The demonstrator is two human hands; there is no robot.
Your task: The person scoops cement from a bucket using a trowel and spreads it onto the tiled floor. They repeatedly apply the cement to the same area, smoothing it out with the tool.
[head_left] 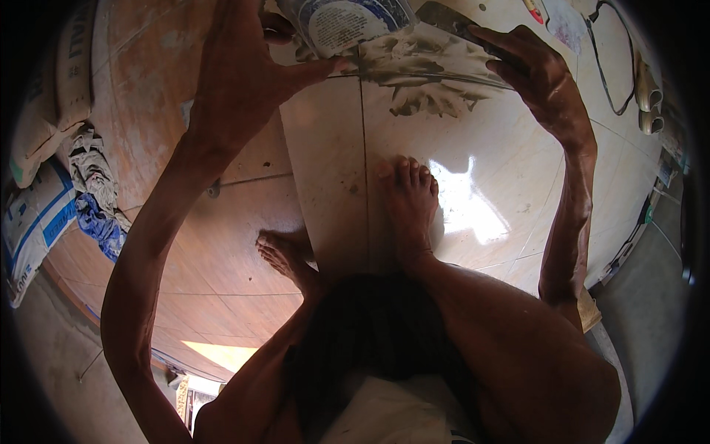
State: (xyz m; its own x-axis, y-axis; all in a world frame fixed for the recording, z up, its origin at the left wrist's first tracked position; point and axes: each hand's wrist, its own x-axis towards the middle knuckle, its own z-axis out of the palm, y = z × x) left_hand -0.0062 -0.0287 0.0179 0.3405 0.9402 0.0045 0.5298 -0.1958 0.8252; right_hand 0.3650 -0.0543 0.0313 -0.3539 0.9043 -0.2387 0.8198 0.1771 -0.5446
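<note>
The right hand (536, 78) pinches a dark flat tool (451, 21) between thumb and fingers, at the upper right, beside a wet grey smear (425, 70) across the pale tiles (329, 140). The left hand (248, 89) is spread, its thumb reaching out toward the smear's left side; a clear plastic container (351, 26) with a blue and white label stands by it, and I cannot tell whether the fingers grip it. The person's bare feet stand close in on the near side: the right foot (413, 196) on the pale tiles below the smear, next to a bright patch of sunlight (470, 200), the left foot (285, 255) on the reddish tiles (229, 259). Along the left edge, well apart from the work, sacks (37, 214) lie with a crumpled cloth (92, 170) and blue plastic (100, 226) between them and the reddish tiles. Beyond the right hand, a black cable (617, 111) loops over the floor beside two tan tube-shaped things (648, 92).
</note>
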